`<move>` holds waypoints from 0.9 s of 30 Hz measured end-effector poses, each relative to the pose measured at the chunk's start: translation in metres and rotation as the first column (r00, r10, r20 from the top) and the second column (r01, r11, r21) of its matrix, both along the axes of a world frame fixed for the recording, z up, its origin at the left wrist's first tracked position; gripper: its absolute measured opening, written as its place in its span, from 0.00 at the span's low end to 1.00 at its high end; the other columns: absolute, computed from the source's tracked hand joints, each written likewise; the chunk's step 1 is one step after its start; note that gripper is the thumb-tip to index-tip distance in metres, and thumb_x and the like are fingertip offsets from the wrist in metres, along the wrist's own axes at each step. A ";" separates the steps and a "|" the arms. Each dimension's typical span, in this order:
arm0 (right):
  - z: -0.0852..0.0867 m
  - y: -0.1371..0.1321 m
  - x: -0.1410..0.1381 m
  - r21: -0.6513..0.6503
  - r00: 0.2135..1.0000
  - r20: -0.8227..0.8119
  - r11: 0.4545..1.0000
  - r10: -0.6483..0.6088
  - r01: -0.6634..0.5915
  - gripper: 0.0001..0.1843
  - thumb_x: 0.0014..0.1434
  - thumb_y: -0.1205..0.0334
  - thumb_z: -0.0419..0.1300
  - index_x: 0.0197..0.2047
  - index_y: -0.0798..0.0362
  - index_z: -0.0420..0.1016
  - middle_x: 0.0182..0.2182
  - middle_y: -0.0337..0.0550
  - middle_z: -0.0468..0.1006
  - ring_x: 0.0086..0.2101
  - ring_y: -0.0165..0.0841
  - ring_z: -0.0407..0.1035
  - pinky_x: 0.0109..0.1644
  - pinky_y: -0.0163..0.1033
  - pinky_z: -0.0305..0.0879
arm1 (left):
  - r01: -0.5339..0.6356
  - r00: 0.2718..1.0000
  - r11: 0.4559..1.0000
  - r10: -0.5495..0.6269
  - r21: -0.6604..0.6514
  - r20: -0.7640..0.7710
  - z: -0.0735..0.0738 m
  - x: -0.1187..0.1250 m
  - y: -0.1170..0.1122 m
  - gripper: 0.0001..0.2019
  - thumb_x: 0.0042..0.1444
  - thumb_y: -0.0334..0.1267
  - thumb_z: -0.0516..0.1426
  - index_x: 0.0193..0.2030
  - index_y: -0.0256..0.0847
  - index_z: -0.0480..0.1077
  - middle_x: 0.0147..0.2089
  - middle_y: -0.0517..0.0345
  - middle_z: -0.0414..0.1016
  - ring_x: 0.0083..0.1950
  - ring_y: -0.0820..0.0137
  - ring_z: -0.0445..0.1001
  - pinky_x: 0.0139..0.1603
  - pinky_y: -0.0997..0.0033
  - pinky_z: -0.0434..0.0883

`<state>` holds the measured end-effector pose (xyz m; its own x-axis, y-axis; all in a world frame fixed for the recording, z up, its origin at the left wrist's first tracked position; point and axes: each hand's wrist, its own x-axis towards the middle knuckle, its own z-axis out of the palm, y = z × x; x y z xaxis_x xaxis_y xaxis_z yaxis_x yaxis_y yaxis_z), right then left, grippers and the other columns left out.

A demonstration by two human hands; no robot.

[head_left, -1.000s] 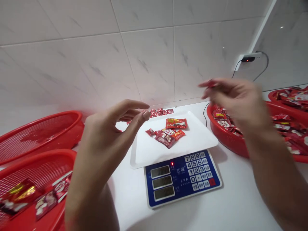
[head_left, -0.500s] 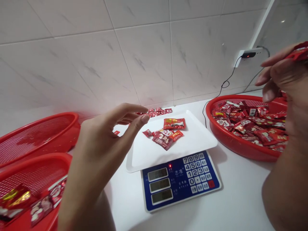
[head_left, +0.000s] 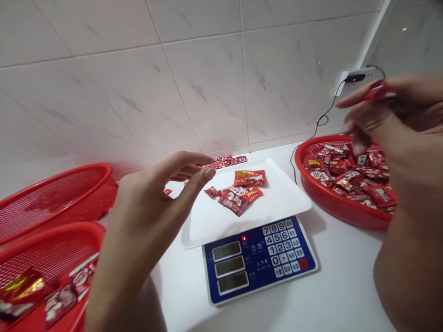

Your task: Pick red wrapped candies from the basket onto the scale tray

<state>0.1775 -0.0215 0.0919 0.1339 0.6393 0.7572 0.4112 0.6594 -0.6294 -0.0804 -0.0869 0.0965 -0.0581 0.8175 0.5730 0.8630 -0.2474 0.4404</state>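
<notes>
While several packets [head_left: 236, 203] already lie on the tray [head_left: 280, 198], a red packet [head_left: 379, 91] is not yet there, gripped in the right hand [head_left: 391, 113] above the basket [head_left: 328, 203] near the counter's [head_left: 342, 272] back edge; the left hand [head_left: 148, 203], seemingly empty, hangs loosely open by the tray's left edge.

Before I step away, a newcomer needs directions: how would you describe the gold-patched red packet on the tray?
Start from the blue-faced scale and find the white tray on top. Look toward the tray's far side, nearest the tiled wall. The red packet there has a broad gold patch, unlike the maroon packet in front, which shows white characters.
</notes>
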 end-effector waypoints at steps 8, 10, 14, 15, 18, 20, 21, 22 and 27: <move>-0.019 0.025 -0.026 -0.601 0.652 0.503 0.772 0.567 -0.208 0.15 0.64 0.54 0.55 0.43 0.50 0.80 0.38 0.44 0.81 0.38 0.36 0.72 0.38 0.39 0.64 | -0.022 0.999 0.999 0.021 -0.026 -0.049 -0.001 0.000 0.001 0.09 0.58 0.49 0.58 0.41 0.54 0.76 0.35 0.66 0.81 0.38 0.71 0.78 0.29 0.76 0.70; -0.026 0.031 -0.032 -0.662 0.554 0.545 0.728 0.630 -0.176 0.16 0.63 0.53 0.54 0.45 0.50 0.79 0.40 0.45 0.81 0.39 0.37 0.72 0.39 0.39 0.63 | -0.020 0.998 0.999 0.018 -0.031 -0.066 -0.001 0.000 0.001 0.09 0.58 0.49 0.58 0.41 0.54 0.76 0.36 0.66 0.81 0.37 0.71 0.78 0.28 0.75 0.70; -0.025 0.025 -0.029 -0.560 0.653 0.609 0.827 0.449 -0.046 0.23 0.64 0.49 0.53 0.57 0.49 0.73 0.45 0.47 0.79 0.43 0.40 0.72 0.43 0.41 0.63 | 0.003 0.995 0.999 -0.006 -0.032 -0.099 -0.001 0.000 0.000 0.09 0.59 0.49 0.57 0.42 0.54 0.76 0.34 0.66 0.81 0.35 0.71 0.77 0.27 0.75 0.68; -0.022 0.022 -0.025 -0.516 0.694 0.613 0.857 0.378 -0.011 0.24 0.64 0.49 0.53 0.59 0.48 0.71 0.45 0.47 0.79 0.43 0.40 0.72 0.43 0.42 0.63 | 0.005 0.994 0.999 -0.008 -0.031 -0.105 -0.001 0.001 0.000 0.09 0.59 0.49 0.57 0.41 0.54 0.76 0.34 0.66 0.81 0.35 0.71 0.77 0.27 0.75 0.68; -0.012 0.013 -0.006 -0.468 0.743 0.590 0.884 0.315 -0.002 0.23 0.63 0.46 0.54 0.58 0.44 0.73 0.39 0.43 0.81 0.37 0.39 0.73 0.39 0.41 0.64 | 0.003 0.993 0.999 -0.007 -0.033 -0.117 0.001 0.002 -0.001 0.09 0.59 0.48 0.57 0.41 0.53 0.77 0.34 0.66 0.80 0.35 0.72 0.77 0.26 0.75 0.66; -0.007 0.010 0.004 -0.456 0.752 0.579 0.890 0.315 -0.022 0.22 0.62 0.44 0.56 0.55 0.42 0.74 0.36 0.40 0.81 0.34 0.37 0.73 0.36 0.41 0.65 | 0.006 0.993 0.999 -0.010 -0.033 -0.121 0.001 0.003 0.000 0.09 0.59 0.47 0.56 0.42 0.53 0.77 0.34 0.66 0.80 0.35 0.71 0.77 0.27 0.74 0.67; -0.007 0.009 0.007 -0.446 0.757 0.577 0.895 0.307 -0.022 0.21 0.61 0.45 0.56 0.55 0.41 0.74 0.35 0.39 0.81 0.33 0.37 0.73 0.35 0.41 0.65 | 0.010 0.992 0.999 -0.014 -0.032 -0.123 0.001 0.003 0.000 0.09 0.60 0.47 0.56 0.42 0.53 0.77 0.34 0.65 0.80 0.35 0.71 0.77 0.27 0.74 0.67; -0.006 0.009 0.009 -0.434 0.763 0.577 0.901 0.292 -0.016 0.21 0.61 0.45 0.56 0.54 0.41 0.74 0.34 0.39 0.81 0.32 0.37 0.73 0.34 0.41 0.65 | 0.015 0.992 0.999 -0.019 -0.031 -0.124 0.001 0.003 0.000 0.09 0.60 0.47 0.56 0.42 0.52 0.77 0.34 0.65 0.80 0.35 0.71 0.77 0.28 0.74 0.67; -0.008 0.008 0.007 -0.407 0.749 0.603 0.913 0.274 -0.007 0.21 0.62 0.45 0.56 0.54 0.42 0.75 0.35 0.41 0.81 0.33 0.39 0.73 0.33 0.41 0.65 | 0.024 0.991 0.999 -0.028 -0.028 -0.131 0.000 0.003 0.001 0.08 0.59 0.46 0.57 0.42 0.52 0.77 0.33 0.65 0.80 0.35 0.71 0.77 0.27 0.74 0.68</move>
<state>0.1850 -0.0131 0.0839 -0.4055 0.8485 0.3400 0.7205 0.5256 -0.4524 -0.0775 -0.0860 0.0962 0.0376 0.8324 0.5529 0.9072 -0.2605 0.3305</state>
